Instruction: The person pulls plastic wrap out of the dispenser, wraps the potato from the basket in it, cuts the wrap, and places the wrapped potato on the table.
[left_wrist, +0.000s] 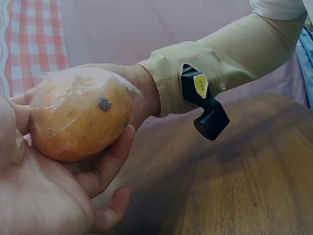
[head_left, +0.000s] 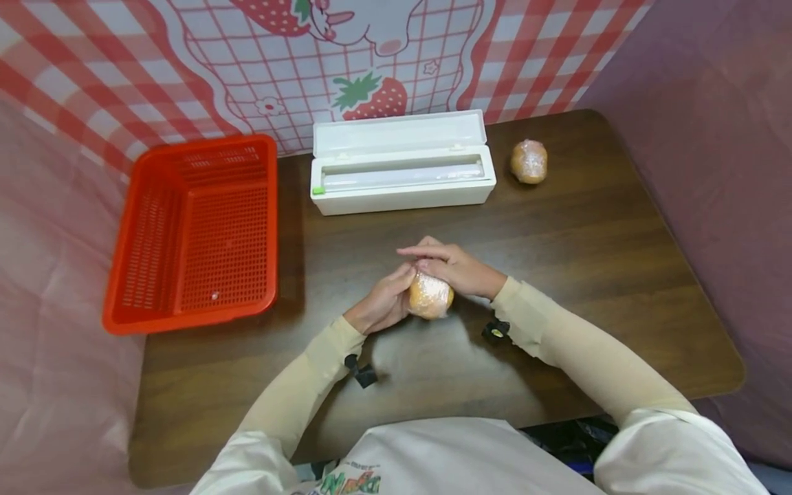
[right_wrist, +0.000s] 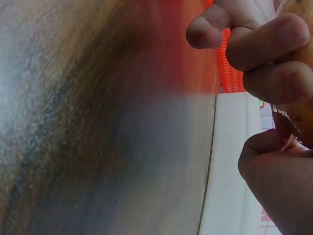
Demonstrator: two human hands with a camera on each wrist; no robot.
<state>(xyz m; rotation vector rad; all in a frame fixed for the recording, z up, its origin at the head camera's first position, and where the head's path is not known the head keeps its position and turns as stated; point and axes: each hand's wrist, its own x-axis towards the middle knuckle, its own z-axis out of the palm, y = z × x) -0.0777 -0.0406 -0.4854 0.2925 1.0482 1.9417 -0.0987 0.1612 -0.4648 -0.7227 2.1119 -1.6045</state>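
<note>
A round orange-yellow fruit in clear plastic wrap (head_left: 431,297) is between both hands above the table. My left hand (head_left: 386,302) holds it from the left; in the left wrist view the left palm (left_wrist: 44,196) lies under the fruit (left_wrist: 80,117), with fingers curled round it. My right hand (head_left: 460,269) grips the far right side, its fingers reaching across the top toward the left fingers. A dark spot and loose film show on the fruit. In the right wrist view, the right hand (right_wrist: 281,181) and the left fingers (right_wrist: 266,54) meet around the fruit, cut by the frame edge.
Behind the hands stands a white wrap dispenser box (head_left: 402,201), lid raised, with a roll of film (head_left: 402,177) inside. A red plastic basket (head_left: 270,227) stands at the left. Another wrapped fruit (head_left: 529,161) sits at the back right of the wooden table (head_left: 619,275).
</note>
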